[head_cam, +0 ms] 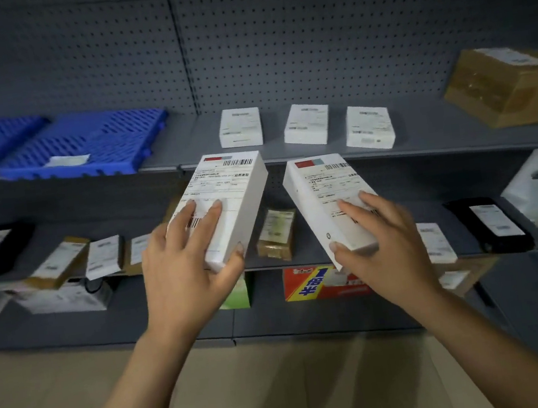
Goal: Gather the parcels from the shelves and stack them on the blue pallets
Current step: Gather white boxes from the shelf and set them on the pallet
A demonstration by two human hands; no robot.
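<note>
Each of the hands, left (179,263) and right (382,240), clamps one white parcel (236,201) right of the blue pallet (88,142); one-handed grips may slip, dropping a parcel.

One wide-angle camera, worn on the person's head, is looking forward and slightly down at grey shelving with a pegboard back (274,49). It is sitting close: the upper shelf (424,145) is crossing mid-frame, the lower shelf (269,267) is lying beneath it, and the beige floor (285,390) is filling the bottom. Both forearms are reaching in from the lower edge, so the left hand (181,277) and right hand (383,250) are appearing large and central. The frame edges are bending and darkening. No second view is sharing the scene.
</note>
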